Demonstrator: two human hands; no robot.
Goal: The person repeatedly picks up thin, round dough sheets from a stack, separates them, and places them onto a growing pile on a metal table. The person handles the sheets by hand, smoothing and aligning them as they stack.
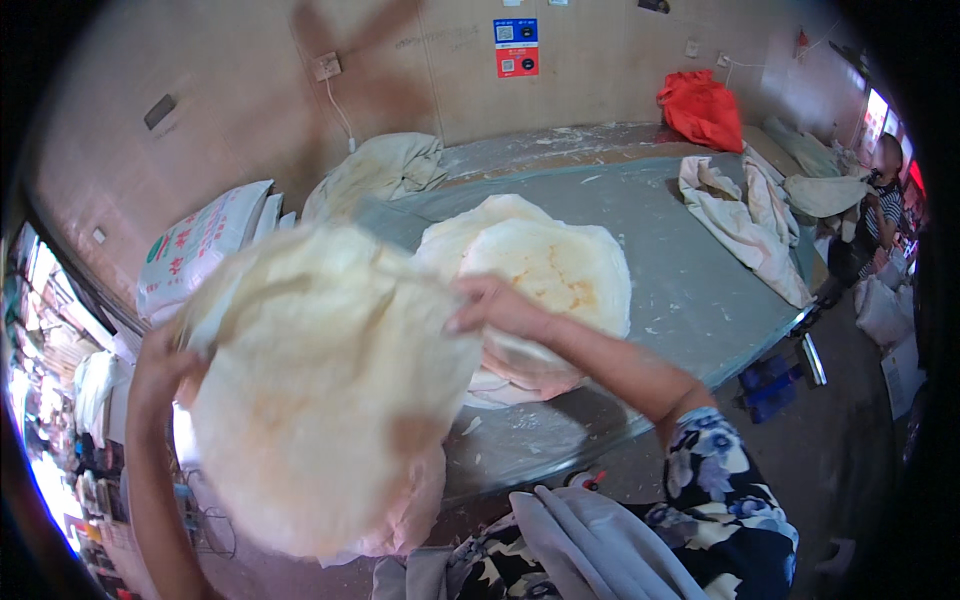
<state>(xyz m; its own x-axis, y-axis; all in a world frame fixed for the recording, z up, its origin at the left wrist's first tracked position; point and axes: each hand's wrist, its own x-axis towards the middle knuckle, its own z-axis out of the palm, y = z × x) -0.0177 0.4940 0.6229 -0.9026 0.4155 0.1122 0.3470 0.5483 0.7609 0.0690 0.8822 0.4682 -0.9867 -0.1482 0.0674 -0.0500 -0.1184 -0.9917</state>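
Note:
A large, thin round flatbread (pixel 322 375), pale with faint brown patches, hangs blurred in front of me at the left. My left hand (pixel 169 356) grips its left edge, and my right hand (pixel 499 306) pinches its upper right edge. Behind my right hand, a pile of similar flatbreads (pixel 551 270) lies on the table; the top one shows browned spots. A pinkish cloth or wrapping (pixel 525 367) shows at the pile's near edge. Below the held bread, a pinkish crumpled bundle (pixel 416 502) is partly covered; I cannot tell what it holds.
The table (pixel 675 300) has a grey-green plastic cover with white flecks. Crumpled cloths lie at its back left (pixel 375 172) and right (pixel 739 214). A red plastic bag (pixel 701 109) sits at the back, printed sacks (pixel 199 251) at the left. A person (pixel 885 195) is at the far right.

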